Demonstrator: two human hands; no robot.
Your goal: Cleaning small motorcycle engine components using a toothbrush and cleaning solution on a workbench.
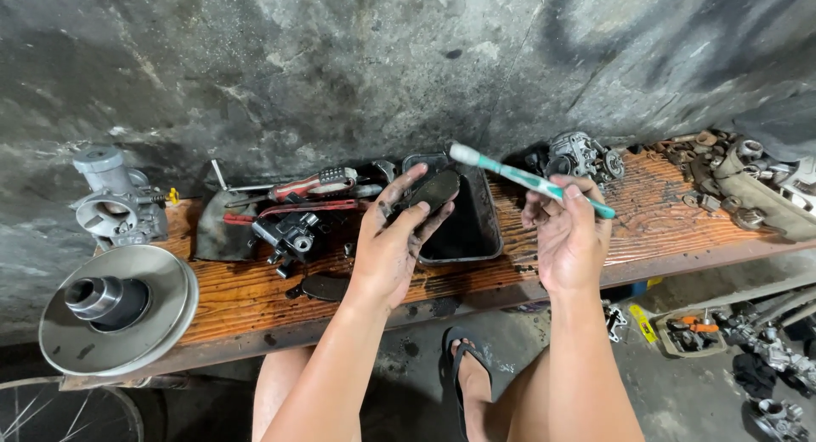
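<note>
two carburetors [115,200], one toothbrush [527,180], one pulley [119,306]

On the bench [255,297] we see a silver pulley disc [119,306] at near left, a grey carburettor [115,200] behind it, a red-handled screwdriver [313,184] farther right, another carburettor [582,155] far right

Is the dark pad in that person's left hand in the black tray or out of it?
Out. The left hand holds the dark pad raised above the black tray.

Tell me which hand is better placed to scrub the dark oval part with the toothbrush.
Right. The right hand already grips the toothbrush, bristles aimed toward the dark oval part. The left hand is occupied holding that part above the black tray.
</note>
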